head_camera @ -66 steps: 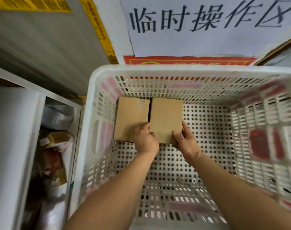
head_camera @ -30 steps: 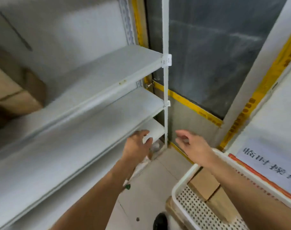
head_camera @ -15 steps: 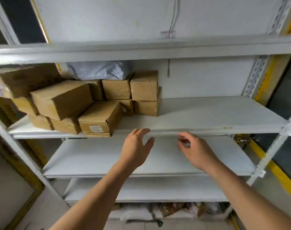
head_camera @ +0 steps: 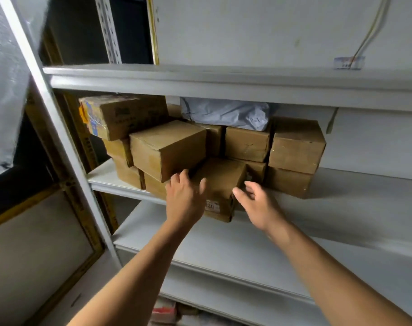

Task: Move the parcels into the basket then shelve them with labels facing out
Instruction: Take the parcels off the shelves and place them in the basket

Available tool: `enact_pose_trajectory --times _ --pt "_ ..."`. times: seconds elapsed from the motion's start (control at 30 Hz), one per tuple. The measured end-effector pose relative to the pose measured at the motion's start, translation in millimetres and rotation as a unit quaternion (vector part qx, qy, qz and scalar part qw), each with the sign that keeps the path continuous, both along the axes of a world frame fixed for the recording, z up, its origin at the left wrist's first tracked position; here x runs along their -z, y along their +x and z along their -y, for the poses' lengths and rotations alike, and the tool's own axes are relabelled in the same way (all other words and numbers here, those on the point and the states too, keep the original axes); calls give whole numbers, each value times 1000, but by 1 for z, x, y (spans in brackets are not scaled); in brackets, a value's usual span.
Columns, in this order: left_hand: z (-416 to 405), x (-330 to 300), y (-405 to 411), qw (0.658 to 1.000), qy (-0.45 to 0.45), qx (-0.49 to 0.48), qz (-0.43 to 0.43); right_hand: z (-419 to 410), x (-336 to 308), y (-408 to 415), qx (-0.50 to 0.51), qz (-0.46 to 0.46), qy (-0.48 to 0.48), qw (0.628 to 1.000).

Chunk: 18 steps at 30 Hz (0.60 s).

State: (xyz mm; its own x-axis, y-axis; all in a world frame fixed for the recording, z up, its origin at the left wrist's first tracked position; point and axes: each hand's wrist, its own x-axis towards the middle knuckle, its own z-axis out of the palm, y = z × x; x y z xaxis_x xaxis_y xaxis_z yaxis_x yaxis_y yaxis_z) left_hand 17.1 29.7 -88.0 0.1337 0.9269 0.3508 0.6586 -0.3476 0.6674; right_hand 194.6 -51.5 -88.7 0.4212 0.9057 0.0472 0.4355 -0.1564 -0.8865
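Observation:
Several brown cardboard parcels are stacked on the left part of a white shelf (head_camera: 355,191). A small brown parcel (head_camera: 221,182) with a white label on its front lies at the shelf's front edge. My left hand (head_camera: 185,201) is spread open just in front of its left side. My right hand (head_camera: 256,205) is open at its right front corner. Neither hand grips it. A larger brown box (head_camera: 167,147) sits tilted just above my left hand. A grey plastic mailer (head_camera: 226,115) lies on top of the stack. The basket is out of view.
A white upright post (head_camera: 66,165) stands at the left of the shelving. Another shelf board (head_camera: 223,78) runs close above the stack. Lower white shelf boards (head_camera: 247,250) lie under my arms. Some packets (head_camera: 164,311) show on the floor level below.
The view has swung from the basket to the shelving and closer to the stacked parcels. Both hands, empty, have moved up to the small labelled parcel at the shelf edge.

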Motion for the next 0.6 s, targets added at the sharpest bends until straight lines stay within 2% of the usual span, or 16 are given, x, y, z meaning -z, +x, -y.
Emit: enact_pose_trajectory --times 0.23,0.37,0.6 --pt "-26 11 0 978 -165 42 120 -47 12 -7 7 -118 -48 992" --pt "-25 16 2 970 -168 45 168 -50 18 -7 -11 -143 -44 989" --pt "-14 33 3 966 -162 67 190 -26 29 -1 -13 -195 -18 981"
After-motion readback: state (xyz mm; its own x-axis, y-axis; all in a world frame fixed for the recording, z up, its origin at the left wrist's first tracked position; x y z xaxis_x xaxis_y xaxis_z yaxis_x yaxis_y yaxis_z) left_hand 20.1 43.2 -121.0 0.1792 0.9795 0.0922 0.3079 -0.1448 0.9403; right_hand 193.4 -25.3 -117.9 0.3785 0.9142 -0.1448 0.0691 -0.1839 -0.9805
